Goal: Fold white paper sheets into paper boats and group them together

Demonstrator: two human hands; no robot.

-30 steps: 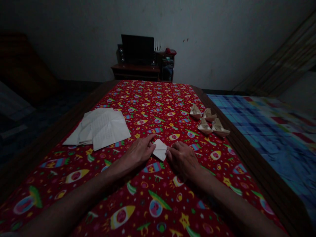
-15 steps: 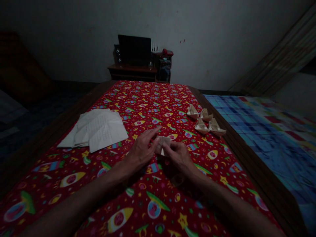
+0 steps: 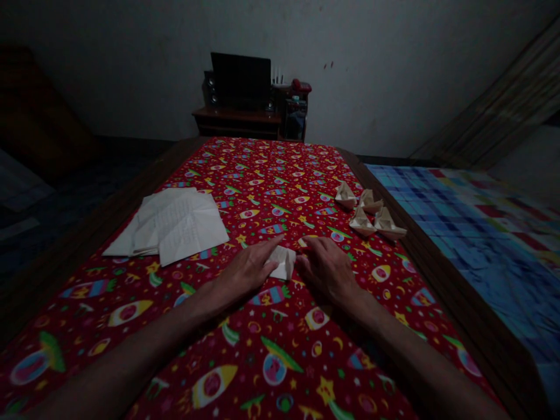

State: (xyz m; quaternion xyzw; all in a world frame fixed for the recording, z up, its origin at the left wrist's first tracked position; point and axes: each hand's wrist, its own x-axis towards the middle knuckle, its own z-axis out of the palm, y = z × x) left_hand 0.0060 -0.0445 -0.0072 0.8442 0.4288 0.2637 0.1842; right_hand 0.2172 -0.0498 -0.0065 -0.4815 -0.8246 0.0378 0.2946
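Note:
A small folded piece of paper [image 3: 284,263] lies on the red patterned cloth [image 3: 271,192] between my two hands. My left hand [image 3: 248,267] holds the paper at its left side, thumb on top and index finger stretched along its far edge. My right hand [image 3: 331,268] is just to the right of the paper, fingers apart and bent downward, holding nothing. Whether its thumb tip touches the paper's right edge, I cannot tell. Several folded paper boats [image 3: 362,223] stand in a group beyond my right hand.
A fanned stack of paper sheets [image 3: 192,227] lies at the left of the cloth. Behind the table's far end stand a dark monitor [image 3: 240,80] on a wooden desk [image 3: 238,118] and a red telephone [image 3: 301,86]. A blue checked sheet [image 3: 441,233] spreads out on the right.
My right hand has let go of the folded paper and moved a little to the right. My left hand keeps the paper, which now lies flatter. The view has shifted slightly.

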